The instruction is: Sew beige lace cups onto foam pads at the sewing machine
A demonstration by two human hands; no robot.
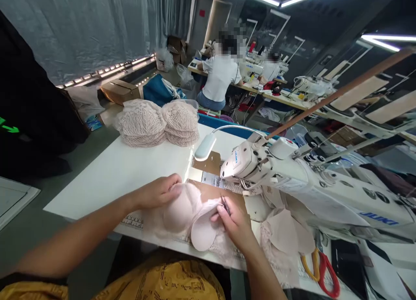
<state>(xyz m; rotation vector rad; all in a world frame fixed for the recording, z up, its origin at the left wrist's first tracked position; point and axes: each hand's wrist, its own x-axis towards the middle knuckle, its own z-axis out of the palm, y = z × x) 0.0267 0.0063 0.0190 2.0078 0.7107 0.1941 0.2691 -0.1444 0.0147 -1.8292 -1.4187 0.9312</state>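
A pale pink bra with two padded cups lies on the white table in front of me. My left hand rests closed over the top of the left cup. My right hand pinches a small dark tool, probably tweezers or thread snips, against the fabric by the right cup. The white sewing machine stands just right of my hands, its needle end close to the bra.
A stack of lace bras sits at the table's far edge. A gooseneck lamp hangs over the work. Red and yellow scissors and loose pink pieces lie at the right. A person in white sits at another table behind.
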